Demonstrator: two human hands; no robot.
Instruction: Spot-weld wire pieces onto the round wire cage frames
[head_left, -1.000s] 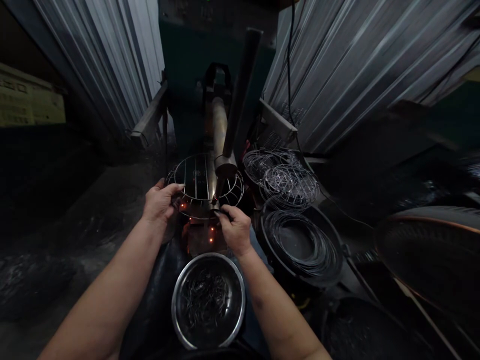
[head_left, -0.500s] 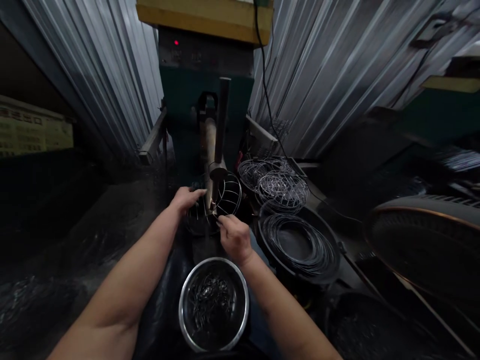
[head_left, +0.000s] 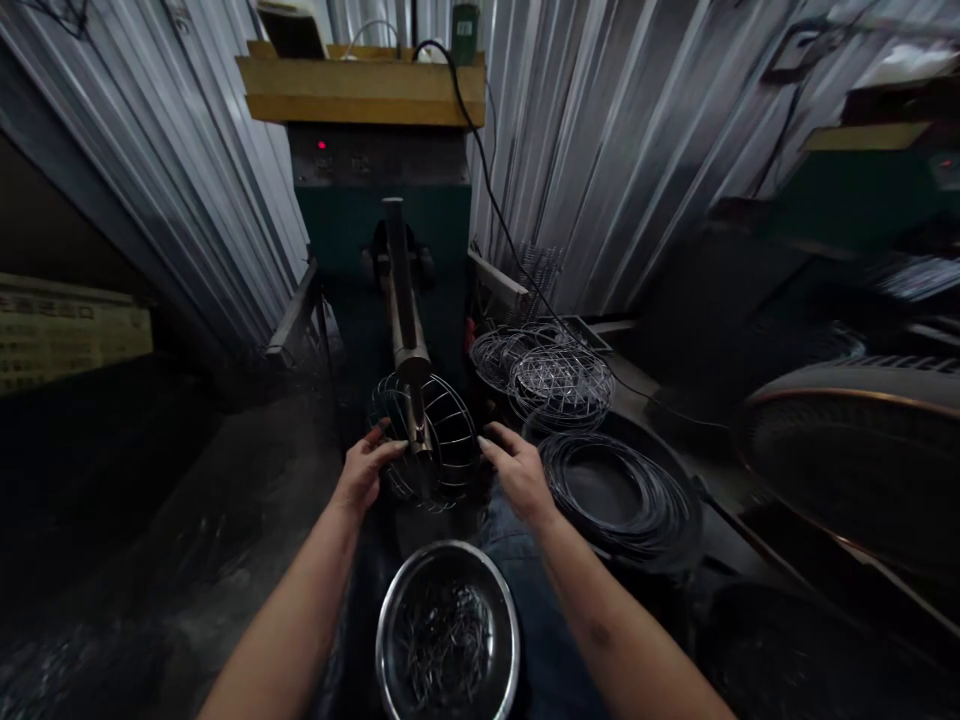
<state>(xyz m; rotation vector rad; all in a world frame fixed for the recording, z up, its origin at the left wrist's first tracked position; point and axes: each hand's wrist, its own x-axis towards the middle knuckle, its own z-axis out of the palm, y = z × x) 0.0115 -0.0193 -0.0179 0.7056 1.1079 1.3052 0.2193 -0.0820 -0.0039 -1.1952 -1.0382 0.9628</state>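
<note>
A round wire frame [head_left: 454,440] hangs around the lower tip of the machine's metal arm [head_left: 406,330]. My left hand [head_left: 366,467] grips the frame's left side, thumb pointing toward the arm's tip. On the other side, my right hand [head_left: 516,468] pinches the frame's right rim between thumb and fingers. Below the hands, a steel bowl [head_left: 514,640] holds many short bent wire pieces [head_left: 448,640].
Wire grids [head_left: 562,380] are piled right of the machine [head_left: 375,240]. Nearer lie coiled wire rings [head_left: 615,500] in a dark pan. A black cable [head_left: 491,190] hangs down past the machine. A large round fan-like guard [head_left: 847,460] stands far right.
The view has shifted, so the machine sits lower and further left. My right hand has moved from near the arm's tip outward to the frame's right rim. The frame shows more fully.
</note>
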